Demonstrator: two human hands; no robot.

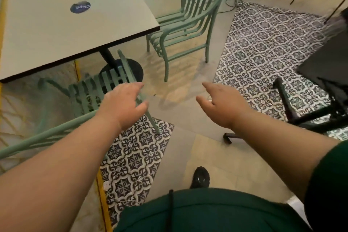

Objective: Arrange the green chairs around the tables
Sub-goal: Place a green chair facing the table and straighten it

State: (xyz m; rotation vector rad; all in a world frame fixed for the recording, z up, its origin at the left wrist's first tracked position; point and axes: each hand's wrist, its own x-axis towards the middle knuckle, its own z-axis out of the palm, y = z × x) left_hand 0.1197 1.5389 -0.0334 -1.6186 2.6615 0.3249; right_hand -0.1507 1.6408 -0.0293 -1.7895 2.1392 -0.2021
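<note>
I am looking down at both arms stretched out in front of me. My left hand (123, 103) is by the near green chair (88, 90), which is blurry and sits low at the front edge of the desk (56, 30), partly under it. A thin green bar (128, 68) of that chair runs down between my thumb and my fingers. The fingers are loose and not wrapped round it, so the hand is open. I cannot tell if it really touches the bar. My right hand (222, 103) is open too, with its fingers spread, and it holds nothing. It hangs over the bare floor, well apart from both chairs. The other green chair (188, 24) stands upright just beside the right corner of the desk. The desk has a pale top with a dark blue sticker (80, 7) on it, and a round black foot (131, 68) under it. The floor has patches of black and white patterned tiles (135, 158). On the right is some dark furniture (323, 66), too blurry to name. Near the bottom I see a black shoe (200, 177) and a green shirt (207, 211).
</note>
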